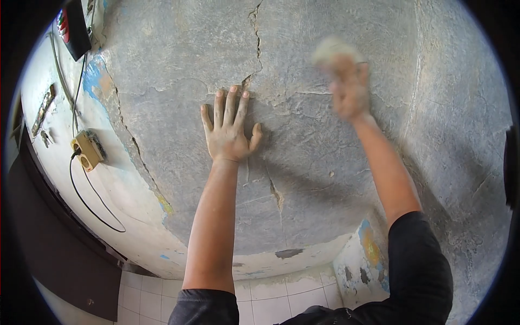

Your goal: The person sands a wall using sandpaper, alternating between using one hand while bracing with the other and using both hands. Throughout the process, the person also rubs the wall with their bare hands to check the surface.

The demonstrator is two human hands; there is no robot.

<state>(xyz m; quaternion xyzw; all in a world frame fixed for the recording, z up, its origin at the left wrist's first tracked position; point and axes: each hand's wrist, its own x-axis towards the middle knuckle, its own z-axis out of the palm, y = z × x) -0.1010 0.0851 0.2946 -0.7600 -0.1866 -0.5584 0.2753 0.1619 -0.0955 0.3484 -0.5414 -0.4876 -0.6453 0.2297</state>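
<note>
My left hand [229, 132] lies flat on the grey plastered wall [179, 49], its fingers spread and nothing in it. Just above its fingertips runs a jagged crack [257, 40]. Up and to the right, my right hand [352, 95] is closed on a pale, sponge-like pad [337, 53] against or close to the wall. Motion smears both the pad and the fingers, so its exact kind and its contact with the wall cannot be made out. Dust covers the fingers of my left hand.
A yellowish socket block [86, 151] with a plugged-in black cable [81, 197] is on the white wall at left. Keys [45, 138] hang near it. A dark panel [59, 227] stands lower left, and white floor tiles [271, 309] lie below.
</note>
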